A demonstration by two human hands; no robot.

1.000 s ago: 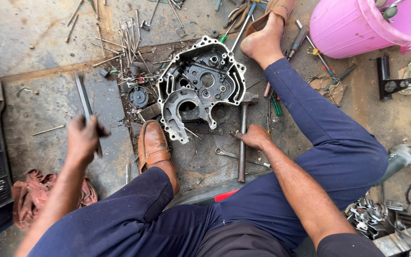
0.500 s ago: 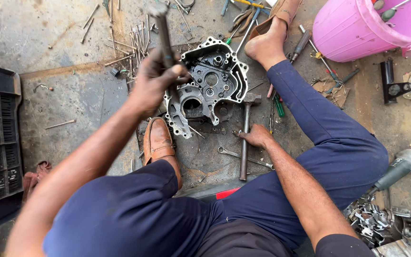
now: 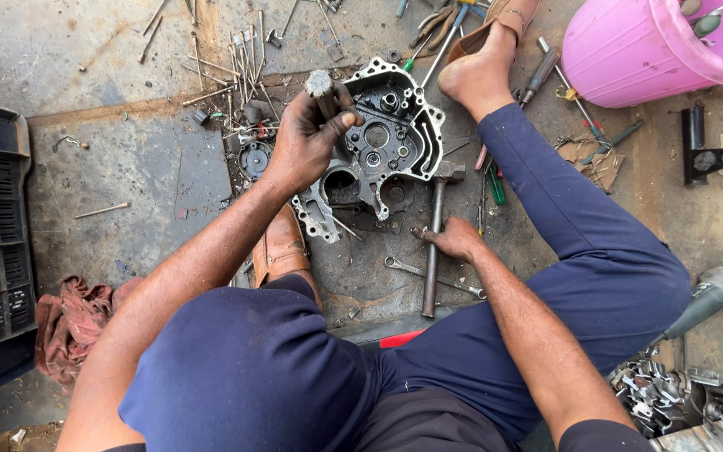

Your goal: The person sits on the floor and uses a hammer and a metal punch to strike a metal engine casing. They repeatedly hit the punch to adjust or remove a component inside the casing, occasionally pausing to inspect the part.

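Metal rod (image 3: 322, 88), upright at upper centre, gripped in closed left hand (image 3: 307, 138) over engine casing (image 3: 378, 151); right hand (image 3: 455, 240) curled on hammer handle (image 3: 431, 259), lying lengthwise just right.

We see even, bright daylight with no harsh glare. Shadows are soft and short, pooling under our left hand (image 3: 307, 138) and beneath the hammer (image 3: 434, 238) that our right hand (image 3: 453, 240) touches. The bucket (image 3: 629, 46) far right of our hands shines faintly. Focus is sharp near both hands; the edges bend slightly with wide-angle distortion.
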